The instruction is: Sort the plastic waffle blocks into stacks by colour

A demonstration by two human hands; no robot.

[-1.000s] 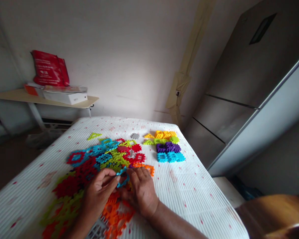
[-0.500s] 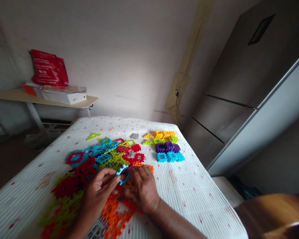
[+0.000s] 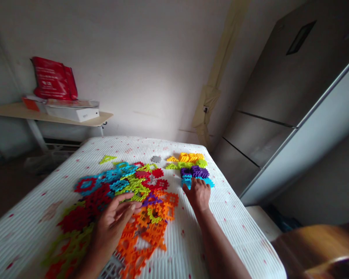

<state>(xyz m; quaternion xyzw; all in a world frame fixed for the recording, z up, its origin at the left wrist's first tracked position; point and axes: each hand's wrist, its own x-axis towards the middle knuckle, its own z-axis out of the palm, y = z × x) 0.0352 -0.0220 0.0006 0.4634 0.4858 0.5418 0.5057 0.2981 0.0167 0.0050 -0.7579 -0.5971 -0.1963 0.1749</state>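
Note:
My right hand (image 3: 199,194) reaches to the row of blue interlocking plastic pieces (image 3: 211,182) on the right. Its fingers close on a blue frame piece (image 3: 186,180) at that row's left end; the fingertips are partly hidden. My left hand (image 3: 116,213) hovers over the mixed pile, fingers apart and holding nothing visible. Under and around it lie orange pieces (image 3: 138,259), lime green pieces (image 3: 135,186) and dark red pieces (image 3: 75,219). A purple piece (image 3: 151,199) and a curved lime piece (image 3: 153,215) show just right of the left hand.
Behind the blue row stand purple stacks (image 3: 196,171), green pieces (image 3: 184,165) and yellow stacks (image 3: 190,157). A grey piece (image 3: 156,159) lies apart near the back. A white quilted cloth (image 3: 227,232) covers the table. A wooden chair (image 3: 322,248) is at the right.
My right hand has carried the blue frame piece from the pile to the blue row on the right. The left hand has let go of it and stays over the pile.

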